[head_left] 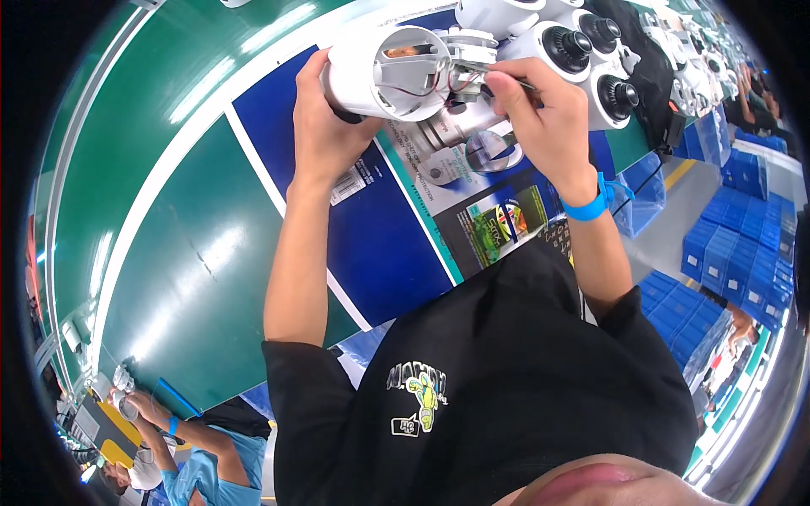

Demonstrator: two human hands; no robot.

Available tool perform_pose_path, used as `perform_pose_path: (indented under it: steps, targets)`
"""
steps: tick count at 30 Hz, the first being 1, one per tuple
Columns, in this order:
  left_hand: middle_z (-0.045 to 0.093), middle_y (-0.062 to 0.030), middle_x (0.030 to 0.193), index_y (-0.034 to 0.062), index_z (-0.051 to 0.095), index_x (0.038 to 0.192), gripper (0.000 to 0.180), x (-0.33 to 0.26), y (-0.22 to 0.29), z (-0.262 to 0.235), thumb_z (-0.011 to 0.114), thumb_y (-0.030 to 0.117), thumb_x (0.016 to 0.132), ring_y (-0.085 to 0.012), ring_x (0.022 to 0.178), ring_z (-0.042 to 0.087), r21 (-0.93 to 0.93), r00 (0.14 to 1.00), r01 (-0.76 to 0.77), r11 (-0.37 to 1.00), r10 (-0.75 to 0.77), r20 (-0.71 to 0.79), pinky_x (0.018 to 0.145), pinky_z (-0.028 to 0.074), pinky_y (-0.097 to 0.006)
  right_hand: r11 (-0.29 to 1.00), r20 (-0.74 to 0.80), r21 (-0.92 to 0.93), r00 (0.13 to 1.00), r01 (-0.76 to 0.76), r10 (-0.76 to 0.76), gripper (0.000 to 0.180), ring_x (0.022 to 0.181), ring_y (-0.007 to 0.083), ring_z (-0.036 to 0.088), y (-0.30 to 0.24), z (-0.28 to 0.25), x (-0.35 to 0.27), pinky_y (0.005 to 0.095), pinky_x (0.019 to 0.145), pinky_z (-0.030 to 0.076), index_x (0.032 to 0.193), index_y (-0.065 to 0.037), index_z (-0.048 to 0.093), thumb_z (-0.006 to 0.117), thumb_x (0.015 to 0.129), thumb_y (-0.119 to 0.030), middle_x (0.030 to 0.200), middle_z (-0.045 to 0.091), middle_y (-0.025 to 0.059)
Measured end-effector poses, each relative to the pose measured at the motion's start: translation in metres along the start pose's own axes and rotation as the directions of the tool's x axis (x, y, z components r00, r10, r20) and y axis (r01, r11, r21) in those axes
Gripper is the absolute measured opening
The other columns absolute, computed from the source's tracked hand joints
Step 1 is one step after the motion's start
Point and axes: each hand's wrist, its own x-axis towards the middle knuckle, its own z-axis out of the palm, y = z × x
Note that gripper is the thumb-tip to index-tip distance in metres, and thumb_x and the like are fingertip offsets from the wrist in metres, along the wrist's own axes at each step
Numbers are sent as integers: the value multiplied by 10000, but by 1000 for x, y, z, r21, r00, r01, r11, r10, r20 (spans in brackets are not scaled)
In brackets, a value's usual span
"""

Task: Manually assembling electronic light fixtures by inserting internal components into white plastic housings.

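Observation:
My left hand (325,126) is wrapped round a white cylindrical camera housing (353,72), whose open end faces right. Thin dark red and black wires (413,91) run out of that end to a white bracket-like part (469,49) beside it. At those wires my right hand (544,118), with a blue band on its wrist, is closed in a pinch. A thin dark piece shows by its fingers, too small to name. Below the housing lies a printed sheet or box (447,198) with pictures on it.
Several white cameras with black lens ends (567,49) crowd the far right of the table. A dark blue mat (380,261) covers part of the green tabletop (194,244). Stacked blue bins (734,244) stand to the right. A co-worker in light blue (224,460) sits lower left.

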Motion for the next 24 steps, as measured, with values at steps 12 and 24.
perform_pose_path:
  steps: [12,24]
  targets:
    - [529,-141,1148,71,408,1247,832,2,6,1,836,51,534,-324,1052,555,157,991,-130,979,131,5,870,482,-377,932,169,-359,985,45,18,220,488,302,577,-3,-10,20,359,443,419,793,-65,672,634,859,-271,512,539,142]
    - [564,-139,1162,68,424,1262,848,2,7,1,855,62,531,-309,1045,579,187,996,-85,979,89,-13,872,481,-365,848,195,-516,980,124,-25,206,512,309,588,-7,-20,16,374,447,437,793,-103,682,633,846,-296,533,555,130]
